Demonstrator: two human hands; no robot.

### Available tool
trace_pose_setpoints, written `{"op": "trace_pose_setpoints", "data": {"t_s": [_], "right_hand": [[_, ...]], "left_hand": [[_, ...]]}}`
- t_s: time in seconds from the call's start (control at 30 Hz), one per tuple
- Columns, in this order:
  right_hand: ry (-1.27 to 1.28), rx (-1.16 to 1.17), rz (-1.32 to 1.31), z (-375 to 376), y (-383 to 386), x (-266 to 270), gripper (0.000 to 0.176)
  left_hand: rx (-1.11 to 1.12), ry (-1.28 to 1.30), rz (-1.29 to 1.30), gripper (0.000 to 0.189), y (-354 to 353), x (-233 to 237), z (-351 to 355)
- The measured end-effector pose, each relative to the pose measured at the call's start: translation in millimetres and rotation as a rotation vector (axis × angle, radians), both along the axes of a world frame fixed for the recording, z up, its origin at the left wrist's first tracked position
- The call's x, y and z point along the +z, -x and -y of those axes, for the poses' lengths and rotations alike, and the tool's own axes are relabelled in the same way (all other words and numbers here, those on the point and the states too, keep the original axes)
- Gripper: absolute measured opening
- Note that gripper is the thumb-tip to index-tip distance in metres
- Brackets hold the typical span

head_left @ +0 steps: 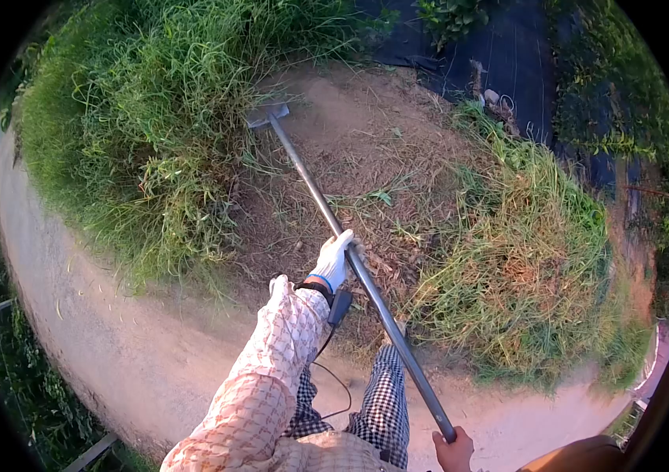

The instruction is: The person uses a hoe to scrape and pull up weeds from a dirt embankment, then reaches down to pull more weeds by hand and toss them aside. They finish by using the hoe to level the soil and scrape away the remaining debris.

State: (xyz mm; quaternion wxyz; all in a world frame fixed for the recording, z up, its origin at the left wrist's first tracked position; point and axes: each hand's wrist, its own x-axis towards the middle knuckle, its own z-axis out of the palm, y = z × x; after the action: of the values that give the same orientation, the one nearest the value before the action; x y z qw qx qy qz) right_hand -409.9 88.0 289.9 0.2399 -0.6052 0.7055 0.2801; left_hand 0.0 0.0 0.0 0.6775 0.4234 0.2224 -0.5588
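My left hand [334, 259], in a white glove, is wrapped round the middle of the long metal handle of a hoe [388, 322]. Down at the handle's near end, my bare right hand [454, 451] is closed on it, partly cut off by the picture's lower edge. The handle slants up and to the left. Its flat blade [266, 116] rests by the bare soil, against the edge of a tall grass clump [169, 134]. Grass stems hide part of the blade.
Cut, drying grass lies in a heap [523, 267] on the right. Black ground sheeting [499, 59] covers the ground at the back right. A pale dirt path [130, 338] curves along the left and front. A cable [344, 393] hangs below my left wrist.
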Motion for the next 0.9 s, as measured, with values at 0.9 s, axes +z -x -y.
{"op": "trace_pose_setpoints", "data": {"t_s": [0.9], "right_hand": [[0.101,0.119,-0.053,-184.9,-60.8,13.0,0.031]], "left_hand": [[0.135,-0.279,-0.250,0.043,-115.9,44.1,-203.7]]}}
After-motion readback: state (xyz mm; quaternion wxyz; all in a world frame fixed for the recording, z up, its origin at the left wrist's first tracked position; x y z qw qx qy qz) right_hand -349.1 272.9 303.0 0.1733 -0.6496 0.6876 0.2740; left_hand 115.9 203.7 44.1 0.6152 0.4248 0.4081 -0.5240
